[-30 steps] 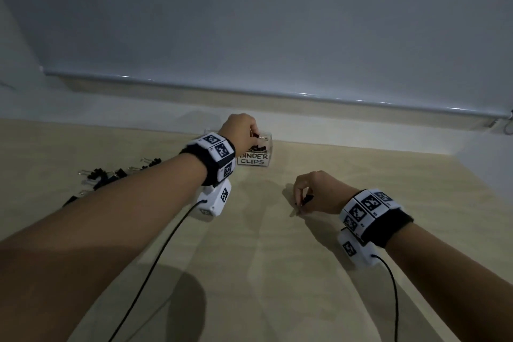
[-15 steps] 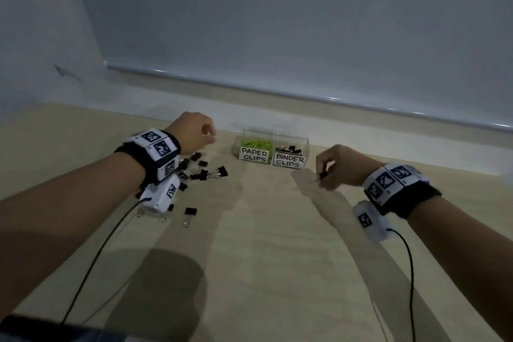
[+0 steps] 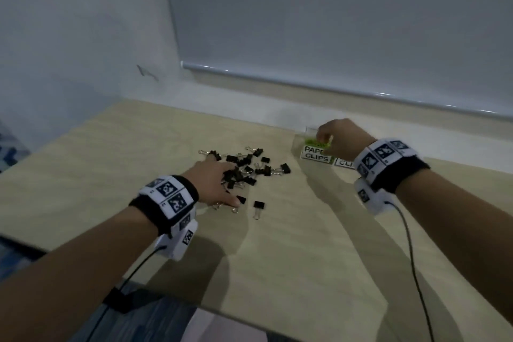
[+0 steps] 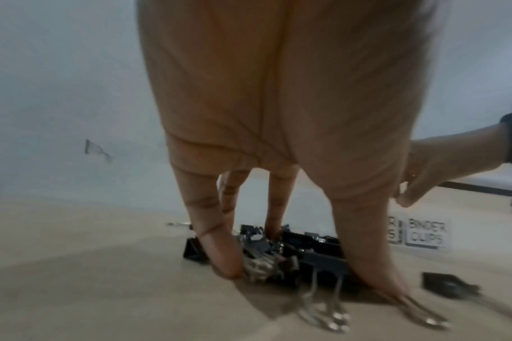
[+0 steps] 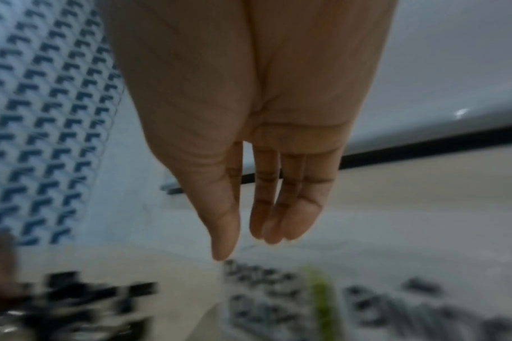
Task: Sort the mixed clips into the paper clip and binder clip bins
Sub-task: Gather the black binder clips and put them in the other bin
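A pile of black binder clips (image 3: 247,166) lies on the pale wooden table (image 3: 277,258), left of two clear bins. My left hand (image 3: 231,189) is down on the pile with straight, spread fingers. In the left wrist view its fingertips (image 4: 222,265) and thumb touch clips (image 4: 316,256) on either side of a cluster. My right hand (image 3: 323,141) hovers over the bin labelled PAPER CLIPS (image 3: 316,153), which holds green clips. The BINDER CLIPS bin (image 3: 344,163) is mostly hidden behind that wrist. In the right wrist view the right hand's fingers (image 5: 278,219) hang straight and hold nothing.
Loose binder clips (image 3: 258,207) lie in front of the pile, another one to the right of my thumb (image 4: 447,286). The bins stand near the back wall under a roller blind (image 3: 333,83). The table's front edge (image 3: 194,305) is near, with patterned carpet below.
My left hand has dropped onto the binder clip pile. My right hand has moved from in front of the bins to above them, and the small dark thing it pinched is gone from its fingers.
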{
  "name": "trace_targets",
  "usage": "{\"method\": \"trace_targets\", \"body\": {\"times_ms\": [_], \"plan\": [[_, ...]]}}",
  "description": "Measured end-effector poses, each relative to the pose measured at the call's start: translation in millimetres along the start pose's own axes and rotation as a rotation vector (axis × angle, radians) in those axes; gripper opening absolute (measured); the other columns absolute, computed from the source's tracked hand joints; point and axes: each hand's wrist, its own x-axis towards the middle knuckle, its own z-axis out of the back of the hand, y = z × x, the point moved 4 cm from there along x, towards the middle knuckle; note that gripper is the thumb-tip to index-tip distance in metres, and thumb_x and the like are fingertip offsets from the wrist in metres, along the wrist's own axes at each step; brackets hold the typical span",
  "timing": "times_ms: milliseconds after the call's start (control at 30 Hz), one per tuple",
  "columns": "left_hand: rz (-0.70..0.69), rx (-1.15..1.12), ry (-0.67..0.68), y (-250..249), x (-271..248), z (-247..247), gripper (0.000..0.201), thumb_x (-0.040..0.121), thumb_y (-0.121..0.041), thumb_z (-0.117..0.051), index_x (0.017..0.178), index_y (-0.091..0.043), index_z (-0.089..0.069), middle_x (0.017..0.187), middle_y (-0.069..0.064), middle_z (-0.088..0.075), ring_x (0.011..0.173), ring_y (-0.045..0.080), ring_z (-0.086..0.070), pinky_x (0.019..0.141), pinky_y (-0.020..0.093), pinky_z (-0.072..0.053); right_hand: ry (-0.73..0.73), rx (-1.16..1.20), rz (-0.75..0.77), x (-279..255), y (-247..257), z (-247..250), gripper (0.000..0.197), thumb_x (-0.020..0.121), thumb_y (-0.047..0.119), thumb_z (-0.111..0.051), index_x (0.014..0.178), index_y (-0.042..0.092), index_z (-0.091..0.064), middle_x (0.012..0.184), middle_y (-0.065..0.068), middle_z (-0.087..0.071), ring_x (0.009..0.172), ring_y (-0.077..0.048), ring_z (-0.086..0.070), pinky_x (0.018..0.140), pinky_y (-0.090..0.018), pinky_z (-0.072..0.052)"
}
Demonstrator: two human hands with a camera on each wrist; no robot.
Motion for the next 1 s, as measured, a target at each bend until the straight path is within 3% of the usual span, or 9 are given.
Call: {"method": "trace_targets", "body": {"times_ms": [100,233,367,500,600,667,833,900,1000], "plan": [[-0.06,-0.043,-0.014,-18,-1,-4,0.093,0.071,-0.053,-0.076,0.147,-0.02,-0.034,0.141,0.013,-0.039,0.121,0.03,-0.051,0.099,0.035,-0.045,0.168,0.105,0.072,-3,42,-27,0.036,0.075,0.015,-0.077,0.11,0.021,-0.067,0.112,0.0,-0.064,0.09,-0.014,-0.059,0.081,-0.026,-0.048],[-0.162,-0.133,-0.054,-40,-2,-8,0.073,0.073,-0.044,-0.078,0.133,-0.01,-0.052,0.13,0.012,-0.053,0.113,0.027,-0.056,0.093,0.034,-0.048,0.252,0.066,0.131,-4,70,-52,0.054,0.077,0.019,-0.075,0.127,0.028,-0.057,0.126,-0.001,-0.056,0.113,-0.022,-0.056,0.091,-0.033,-0.048],[-0.187,-0.295,-0.082,-29,4,-1,0.067,0.076,-0.037,-0.077,0.135,-0.02,-0.052,0.138,0.004,-0.049,0.115,0.02,-0.055,0.092,0.028,-0.046,0.252,0.046,0.161,-7,78,-54,0.047,0.077,0.019,-0.074,0.122,0.025,-0.06,0.118,-0.003,-0.059,0.107,-0.022,-0.057,0.091,-0.034,-0.048],[-0.009,-0.158,-0.237,12,24,27,0.065,0.081,-0.045,-0.068,0.138,-0.025,-0.044,0.138,0.011,-0.04,0.118,0.03,-0.05,0.098,0.042,-0.046,0.254,0.055,0.141,-15,67,-52,0.04,0.076,0.017,-0.075,0.114,0.022,-0.064,0.114,-0.002,-0.063,0.104,-0.021,-0.059,0.088,-0.031,-0.049],[0.189,0.018,-0.152,39,37,33,0.075,0.076,-0.063,-0.06,0.14,-0.029,-0.038,0.14,0.012,-0.038,0.123,0.037,-0.044,0.1,0.048,-0.043,0.255,0.109,0.092,-24,53,-51,0.037,0.074,0.017,-0.076,0.11,0.022,-0.066,0.108,0.0,-0.063,0.097,-0.016,-0.057,0.081,-0.026,-0.047],[0.167,0.058,-0.1,39,41,30,0.071,0.073,-0.066,-0.06,0.132,-0.027,-0.05,0.132,0.01,-0.051,0.116,0.034,-0.051,0.097,0.045,-0.046,0.253,0.164,0.062,-31,46,-51,0.034,0.072,0.018,-0.077,0.105,0.021,-0.067,0.102,0.001,-0.061,0.091,-0.015,-0.055,0.076,-0.025,-0.046],[-0.026,-0.033,-0.149,10,40,20,0.027,0.081,-0.022,-0.072,0.106,-0.012,-0.068,0.113,0.008,-0.064,0.1,0.023,-0.061,0.082,0.028,-0.048,0.242,0.262,0.019,-43,35,-51,0.032,0.068,0.017,-0.081,0.097,0.019,-0.068,0.097,0.0,-0.062,0.084,-0.016,-0.056,0.075,-0.031,-0.05],[-0.048,-0.06,-0.165,5,40,17,0.012,0.08,-0.014,-0.073,0.091,-0.014,-0.069,0.104,0.008,-0.067,0.093,0.024,-0.063,0.08,0.031,-0.051,0.244,0.284,0.012,-45,32,-51,0.033,0.066,0.016,-0.082,0.095,0.018,-0.066,0.098,-0.001,-0.063,0.083,-0.015,-0.055,0.073,-0.031,-0.049],[-0.07,-0.08,-0.165,1,38,15,0.009,0.079,-0.007,-0.068,0.083,-0.016,-0.068,0.093,0.005,-0.066,0.085,0.022,-0.062,0.074,0.027,-0.048,0.236,0.281,0.013,-47,31,-49,0.031,0.065,0.014,-0.082,0.089,0.018,-0.064,0.097,-0.001,-0.062,0.084,-0.016,-0.055,0.07,-0.029,-0.048]]}}
